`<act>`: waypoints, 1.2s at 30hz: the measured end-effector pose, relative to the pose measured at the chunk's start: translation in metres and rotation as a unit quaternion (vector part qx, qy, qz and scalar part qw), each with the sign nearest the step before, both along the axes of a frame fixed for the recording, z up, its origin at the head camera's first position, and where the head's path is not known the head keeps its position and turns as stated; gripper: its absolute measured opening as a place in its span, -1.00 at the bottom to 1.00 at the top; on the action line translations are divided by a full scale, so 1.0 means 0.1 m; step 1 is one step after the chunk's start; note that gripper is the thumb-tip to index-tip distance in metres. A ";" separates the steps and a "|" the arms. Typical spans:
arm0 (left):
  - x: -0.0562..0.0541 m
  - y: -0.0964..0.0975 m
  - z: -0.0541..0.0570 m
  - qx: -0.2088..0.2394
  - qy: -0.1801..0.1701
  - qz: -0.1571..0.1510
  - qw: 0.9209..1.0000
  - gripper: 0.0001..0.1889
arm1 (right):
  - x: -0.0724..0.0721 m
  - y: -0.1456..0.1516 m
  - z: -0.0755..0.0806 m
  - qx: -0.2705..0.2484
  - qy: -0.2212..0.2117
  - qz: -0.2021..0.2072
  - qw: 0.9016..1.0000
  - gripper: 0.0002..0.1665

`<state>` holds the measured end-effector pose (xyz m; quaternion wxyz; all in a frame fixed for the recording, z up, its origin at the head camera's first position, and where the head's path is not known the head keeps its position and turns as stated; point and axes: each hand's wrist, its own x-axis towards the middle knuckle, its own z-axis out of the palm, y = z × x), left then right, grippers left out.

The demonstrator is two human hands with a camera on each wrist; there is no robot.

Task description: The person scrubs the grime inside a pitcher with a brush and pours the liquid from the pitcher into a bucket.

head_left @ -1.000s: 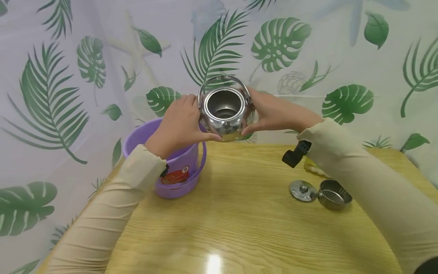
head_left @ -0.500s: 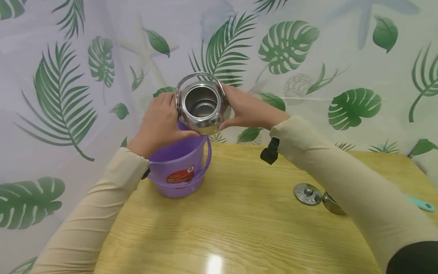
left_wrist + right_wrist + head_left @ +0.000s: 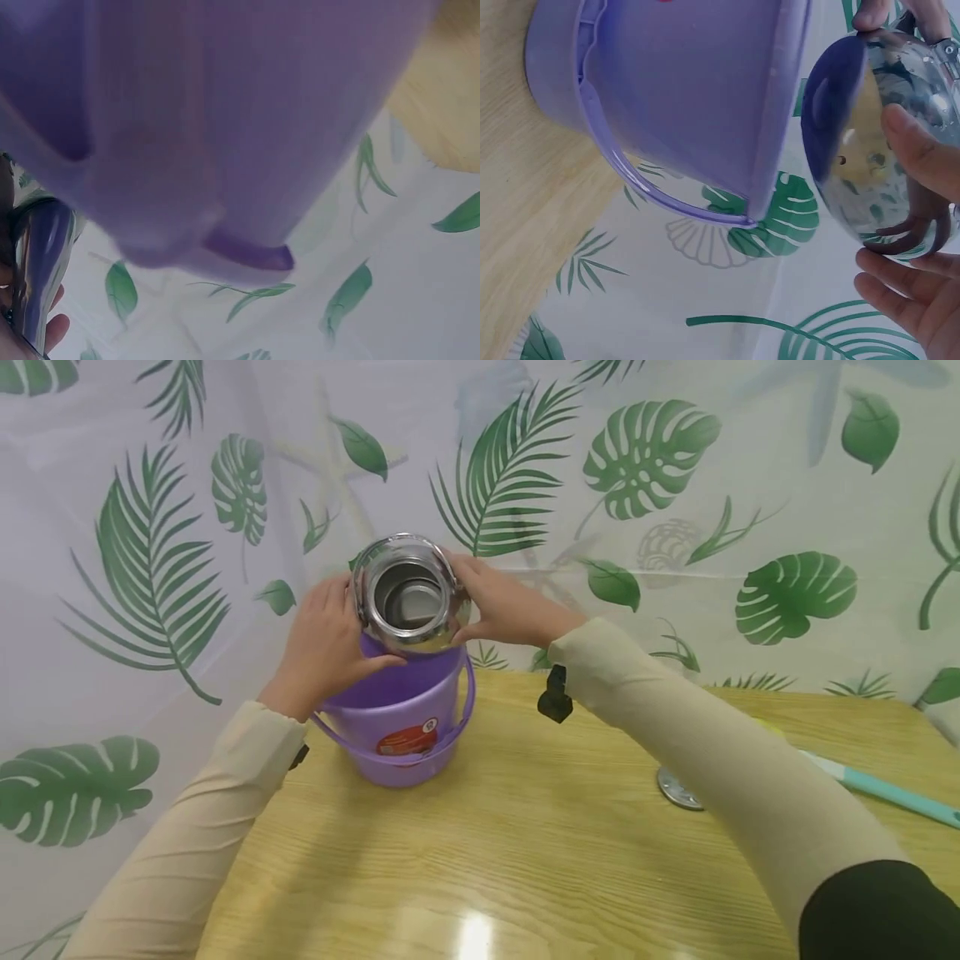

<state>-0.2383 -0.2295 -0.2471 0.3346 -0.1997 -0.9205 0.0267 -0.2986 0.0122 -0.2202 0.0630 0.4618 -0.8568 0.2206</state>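
Note:
Both hands hold a shiny steel teapot point(image 3: 408, 597) above the purple bucket point(image 3: 405, 718) on the left of the table. My left hand point(image 3: 322, 635) grips its left side with the thumb underneath. On the other side my right hand point(image 3: 506, 606) grips it, thumb low on the body. The teapot's lidless mouth faces the head camera, and its hoop handle stands up behind. In the right wrist view the rounded teapot body point(image 3: 855, 135) is apart from the bucket's rim point(image 3: 769, 112). The bucket point(image 3: 247, 112) fills most of the left wrist view.
A steel lid point(image 3: 678, 789) lies on the wooden table point(image 3: 525, 843), partly behind the right sleeve point(image 3: 697, 743). Beyond that sleeve is a long teal handle point(image 3: 892, 793) and a bit of something yellow point(image 3: 768, 727). A leaf-patterned sheet point(image 3: 525, 468) hangs behind.
Both hands have carried the teapot left, from beside the bucket to above it. The perforated steel basket is now hidden behind the right sleeve, and the teal handle has come into view.

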 end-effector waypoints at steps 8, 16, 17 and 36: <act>0.01 -0.15 -0.16 0.012 0.045 0.002 0.999 0.23 | -0.06 -0.15 -0.15 -0.017 0.056 0.011 0.998 0.26; 0.01 -0.23 -0.23 0.003 0.119 0.023 0.993 0.27 | -0.06 -0.26 -0.24 -0.051 0.138 -0.002 0.989 0.19; 0.01 -0.24 -0.23 0.001 0.126 0.024 0.992 0.26 | -0.06 -0.27 -0.24 -0.056 0.146 -0.002 0.988 0.17; -0.03 -0.24 -0.34 -0.007 0.258 0.029 0.966 0.04 | -0.09 -0.30 -0.26 -0.108 0.215 0.029 0.970 0.02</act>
